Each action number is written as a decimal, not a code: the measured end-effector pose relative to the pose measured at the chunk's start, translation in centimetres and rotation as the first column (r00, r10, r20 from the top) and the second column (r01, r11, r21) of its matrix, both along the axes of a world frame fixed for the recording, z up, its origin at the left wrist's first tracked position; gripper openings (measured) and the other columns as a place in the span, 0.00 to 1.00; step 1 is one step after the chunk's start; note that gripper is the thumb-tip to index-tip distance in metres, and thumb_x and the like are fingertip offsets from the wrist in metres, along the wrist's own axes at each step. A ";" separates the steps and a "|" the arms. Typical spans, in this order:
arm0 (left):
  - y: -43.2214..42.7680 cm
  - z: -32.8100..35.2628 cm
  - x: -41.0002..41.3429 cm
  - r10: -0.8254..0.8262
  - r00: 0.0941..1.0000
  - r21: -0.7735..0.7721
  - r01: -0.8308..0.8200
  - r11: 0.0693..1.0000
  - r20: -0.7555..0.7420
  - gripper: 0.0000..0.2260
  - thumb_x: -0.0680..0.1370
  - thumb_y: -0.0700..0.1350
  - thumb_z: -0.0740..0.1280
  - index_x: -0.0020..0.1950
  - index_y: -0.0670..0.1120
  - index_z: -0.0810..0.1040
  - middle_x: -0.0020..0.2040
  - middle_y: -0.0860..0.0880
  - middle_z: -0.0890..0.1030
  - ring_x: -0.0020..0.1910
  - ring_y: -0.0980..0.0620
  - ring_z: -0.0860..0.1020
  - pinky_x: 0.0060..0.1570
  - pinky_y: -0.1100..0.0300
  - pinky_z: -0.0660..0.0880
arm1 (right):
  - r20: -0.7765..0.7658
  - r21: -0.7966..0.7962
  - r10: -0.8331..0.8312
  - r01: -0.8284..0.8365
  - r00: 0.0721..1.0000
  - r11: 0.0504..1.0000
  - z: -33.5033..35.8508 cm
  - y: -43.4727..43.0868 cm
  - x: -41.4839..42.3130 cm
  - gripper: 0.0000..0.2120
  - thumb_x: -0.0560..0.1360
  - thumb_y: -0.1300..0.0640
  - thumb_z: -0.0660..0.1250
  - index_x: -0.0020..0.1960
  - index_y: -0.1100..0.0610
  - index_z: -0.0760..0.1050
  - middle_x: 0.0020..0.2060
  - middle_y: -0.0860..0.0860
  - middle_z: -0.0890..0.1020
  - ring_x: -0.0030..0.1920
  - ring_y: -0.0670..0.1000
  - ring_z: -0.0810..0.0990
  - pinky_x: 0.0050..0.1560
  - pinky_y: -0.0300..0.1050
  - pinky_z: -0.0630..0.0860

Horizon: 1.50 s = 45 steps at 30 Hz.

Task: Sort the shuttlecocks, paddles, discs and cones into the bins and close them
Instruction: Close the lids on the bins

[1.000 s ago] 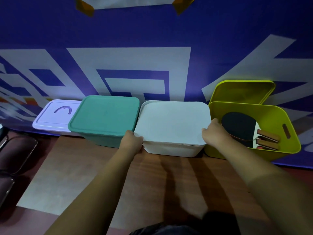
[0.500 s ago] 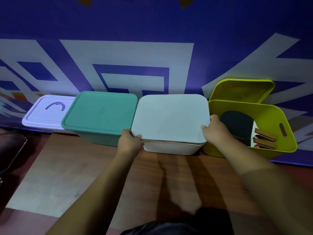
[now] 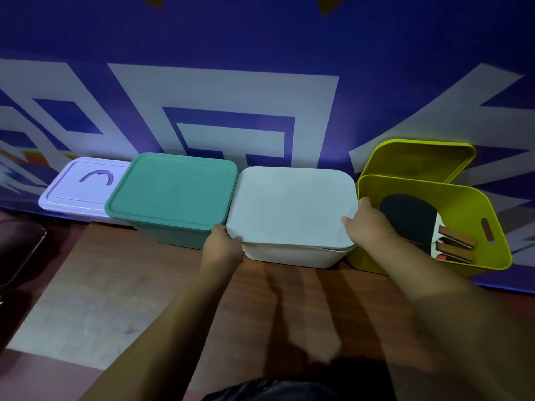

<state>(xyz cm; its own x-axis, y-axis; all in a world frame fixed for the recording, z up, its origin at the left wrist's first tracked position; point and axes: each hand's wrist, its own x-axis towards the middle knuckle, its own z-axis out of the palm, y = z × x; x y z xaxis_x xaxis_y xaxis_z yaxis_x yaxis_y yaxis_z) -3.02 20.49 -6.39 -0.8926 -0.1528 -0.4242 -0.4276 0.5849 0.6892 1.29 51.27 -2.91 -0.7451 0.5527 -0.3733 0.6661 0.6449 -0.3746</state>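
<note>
Four bins stand in a row against the blue wall. A white lid [image 3: 292,204] lies over the white bin [image 3: 292,257], its front edge a little raised. My left hand [image 3: 223,244] grips the lid's front left corner. My right hand [image 3: 366,221] holds its right edge. The green bin [image 3: 173,189] and the lilac bin [image 3: 84,186] are lidded. The yellow bin [image 3: 469,227] is open, with paddles [image 3: 411,218] inside and its yellow lid [image 3: 417,160] leaning behind it.
The bins sit on a wooden floor strip [image 3: 144,285] with a pale mat area at the left. A dark chair frame [image 3: 20,250] is at the far left. The printed blue wall [image 3: 260,82] stands right behind the bins.
The white lid has settled lower onto the white bin while both hands stay at its front corners. The view has shifted slightly.
</note>
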 end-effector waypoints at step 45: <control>9.3 1.3 0.1 -0.949 0.316 -0.673 0.698 0.243 -0.015 0.31 0.80 0.61 0.67 0.80 0.65 0.58 0.81 0.51 0.60 0.76 0.43 0.62 0.70 0.40 0.67 | -0.188 -0.195 -0.384 0.349 0.904 0.917 -3.6 -5.2 6.8 0.16 0.83 0.53 0.69 0.67 0.60 0.74 0.58 0.55 0.83 0.57 0.59 0.84 0.49 0.50 0.81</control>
